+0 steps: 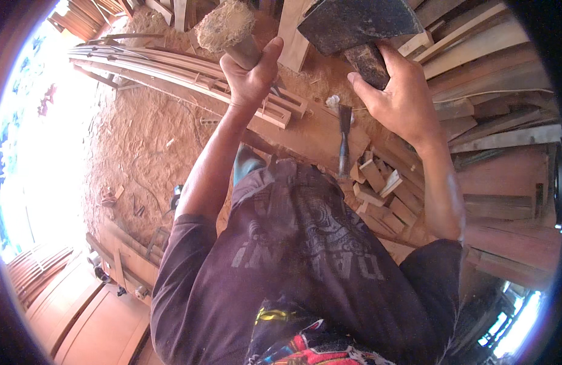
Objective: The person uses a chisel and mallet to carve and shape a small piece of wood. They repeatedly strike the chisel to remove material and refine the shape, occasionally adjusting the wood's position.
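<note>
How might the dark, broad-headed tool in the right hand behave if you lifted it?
The broad-headed tool likely feels top-heavy, since its head spreads far wider than its handle. It looks stiff, as the head resembles solid metal. The handle's rough-looking surface may resist slipping.

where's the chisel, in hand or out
Out: the chisel lies beside wood offcuts; the left hand holds a frayed rod, the right hand a dark tool.

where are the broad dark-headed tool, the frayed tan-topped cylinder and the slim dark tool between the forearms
Broad dark-headed tool [361,27], head view: on the dark face of its head.
Frayed tan-topped cylinder [226,25], head view: on its frayed top.
Slim dark tool [344,142], head view: midway along its length.
</note>
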### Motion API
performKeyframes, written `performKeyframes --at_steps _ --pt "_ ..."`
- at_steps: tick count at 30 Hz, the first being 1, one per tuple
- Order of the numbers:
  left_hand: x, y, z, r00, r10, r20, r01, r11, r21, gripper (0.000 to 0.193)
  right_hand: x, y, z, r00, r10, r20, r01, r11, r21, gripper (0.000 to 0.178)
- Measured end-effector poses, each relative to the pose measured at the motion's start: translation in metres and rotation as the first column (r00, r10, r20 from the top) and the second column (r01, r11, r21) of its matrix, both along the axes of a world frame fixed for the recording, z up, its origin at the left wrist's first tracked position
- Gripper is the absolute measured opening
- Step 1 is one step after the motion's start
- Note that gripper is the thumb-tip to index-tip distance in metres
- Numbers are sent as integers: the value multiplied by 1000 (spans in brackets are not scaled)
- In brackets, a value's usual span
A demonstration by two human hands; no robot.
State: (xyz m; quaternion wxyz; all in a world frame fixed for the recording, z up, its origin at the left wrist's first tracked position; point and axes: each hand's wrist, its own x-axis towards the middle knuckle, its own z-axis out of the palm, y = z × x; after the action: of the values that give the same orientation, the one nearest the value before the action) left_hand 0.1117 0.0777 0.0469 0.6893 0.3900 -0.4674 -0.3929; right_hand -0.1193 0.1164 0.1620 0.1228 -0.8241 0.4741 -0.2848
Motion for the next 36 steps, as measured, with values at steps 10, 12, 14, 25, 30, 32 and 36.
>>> performKeyframes --at_steps 10,12,14,25,30,32,36 --pt "-15 -7 -16 993 -37 116 49 993 -103 30 24 -2 110 963 18 267 25 987 -156 34" --pt "-18 -7 -16 996 -38 76 49 989 -140 32 20 -4 124 968 51 247 -17 990 -140 36" --pt "-15 -6 -16 996 -57 64 64 993 -100 31 25 -12 100 997 46 64 -35 986 -160 37" --pt "-5 -23 -43 992 -24 125 36 994 -101 27 58 14 100 993 115 -23 -115 919 -378 29" --pt "-20 -17 -33 991 -111 77 117 990 -77 30 -28 10 130 894 -280 351 209 951 226 30" --pt "-11 -11 -32 992 -82 95 87 995 -48 29 1 -13 41 995 -50 -85 33 982 -184 31" --pt "2 -18 -29 999 -24 36 26 998 -52 36 50 -12 51 936 118 -330 -156 984 -90 37"
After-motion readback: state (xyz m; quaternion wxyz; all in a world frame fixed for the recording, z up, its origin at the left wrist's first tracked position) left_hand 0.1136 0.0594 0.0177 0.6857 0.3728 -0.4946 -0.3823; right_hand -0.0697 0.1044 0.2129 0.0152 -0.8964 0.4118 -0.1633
